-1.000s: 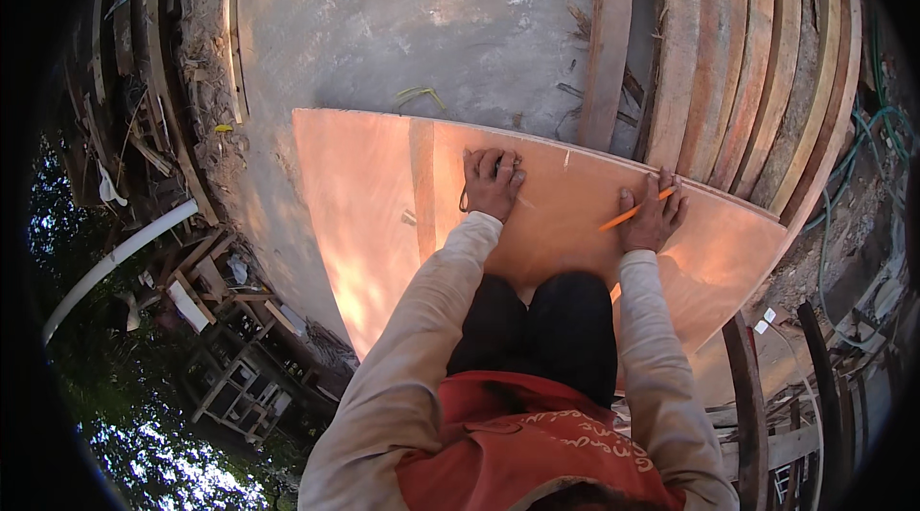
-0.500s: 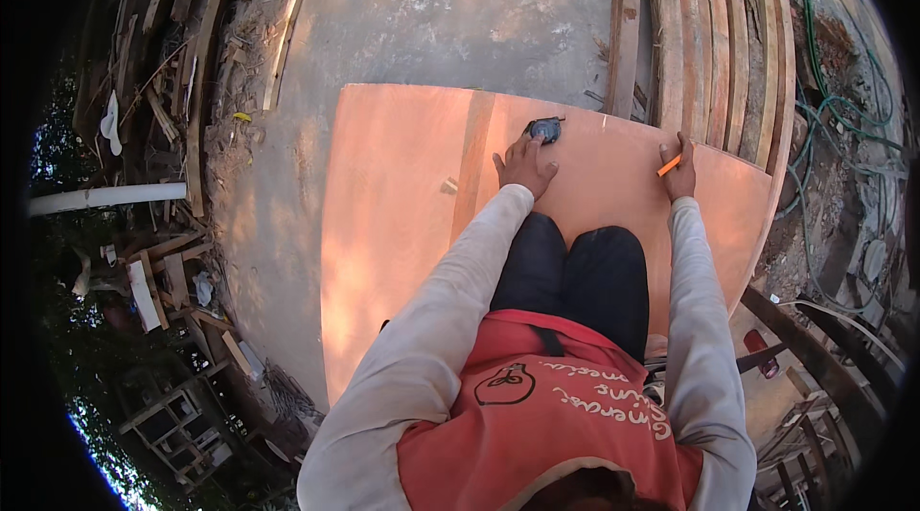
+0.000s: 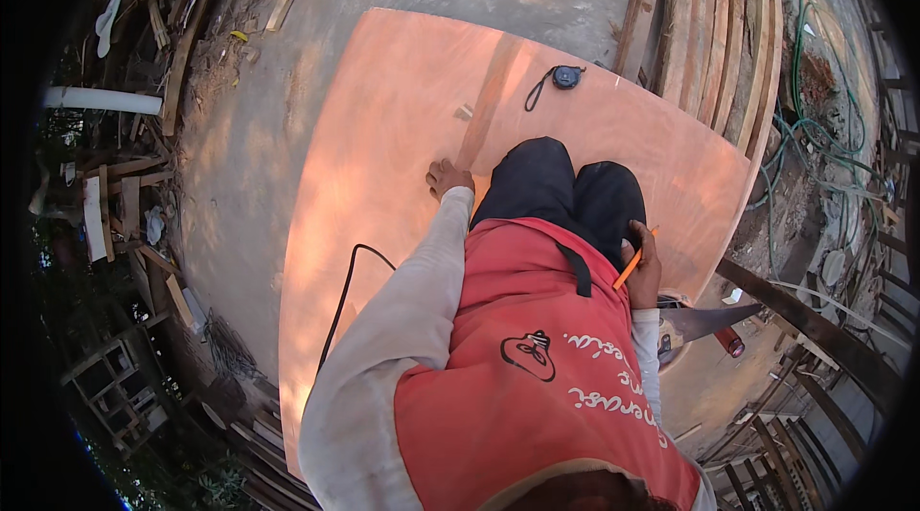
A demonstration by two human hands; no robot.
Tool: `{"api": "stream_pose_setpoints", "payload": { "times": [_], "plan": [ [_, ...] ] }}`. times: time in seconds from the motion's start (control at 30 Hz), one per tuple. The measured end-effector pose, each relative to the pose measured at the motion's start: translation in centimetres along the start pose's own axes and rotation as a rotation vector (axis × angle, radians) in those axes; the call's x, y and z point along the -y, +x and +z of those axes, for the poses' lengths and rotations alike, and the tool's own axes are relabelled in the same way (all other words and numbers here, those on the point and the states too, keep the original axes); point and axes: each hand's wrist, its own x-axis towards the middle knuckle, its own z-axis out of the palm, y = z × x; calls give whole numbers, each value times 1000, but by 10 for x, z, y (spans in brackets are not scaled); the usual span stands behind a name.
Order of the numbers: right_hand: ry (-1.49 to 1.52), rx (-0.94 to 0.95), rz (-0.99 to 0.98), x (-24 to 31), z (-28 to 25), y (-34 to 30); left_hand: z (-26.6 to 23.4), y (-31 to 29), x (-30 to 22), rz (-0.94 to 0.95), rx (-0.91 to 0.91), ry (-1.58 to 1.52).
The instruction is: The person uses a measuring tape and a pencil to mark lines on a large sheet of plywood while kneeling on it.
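Under me lies a wide reddish plywood sheet (image 3: 374, 118), and my dark-trousered knees rest on it. My left hand (image 3: 450, 179) leans on the sheet left of my knees, with its fingers a little bent and nothing seen in them. Beside my right thigh, my right hand (image 3: 647, 272) is closed round an orange pencil (image 3: 629, 269). A dark tape measure (image 3: 566, 77) with a wrist loop lies near the sheet's far edge, untouched by either hand. On the left part of the sheet, a black cord (image 3: 343, 300) runs partly behind my left sleeve.
Long timber boards (image 3: 709, 42) lie stacked beyond the sheet at the far right. A green hose (image 3: 815, 133) coils beside them. Scrap wood (image 3: 125, 185) and a white pipe (image 3: 103, 100) are on the left. Dark beams (image 3: 815, 329) and a red object (image 3: 730, 342) sit at the right.
My left hand has left the tape measure and come back toward me onto the sheet. My right hand has drawn back from the far edge to my thigh with the pencil. The view has turned.
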Motion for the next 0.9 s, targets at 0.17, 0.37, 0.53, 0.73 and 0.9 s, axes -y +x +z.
{"api": "stream_pose_setpoints", "payload": {
  "times": [0.17,0.37,0.53,0.73,0.9],
  "plan": [
    [49,-64,55,-9,1,14,7,2,-12,31,82,6],
    [47,-113,83,-8,5,23,30,-4,1,473,-88,196],
    [-190,-140,57,-10,-1,35,14,3,-34,417,-24,214],
    [-11,-158,158,-23,5,43,-15,25,-39,243,84,247],
    [36,-156,184,-23,6,48,-22,42,-37,390,113,331]
  ]
}}
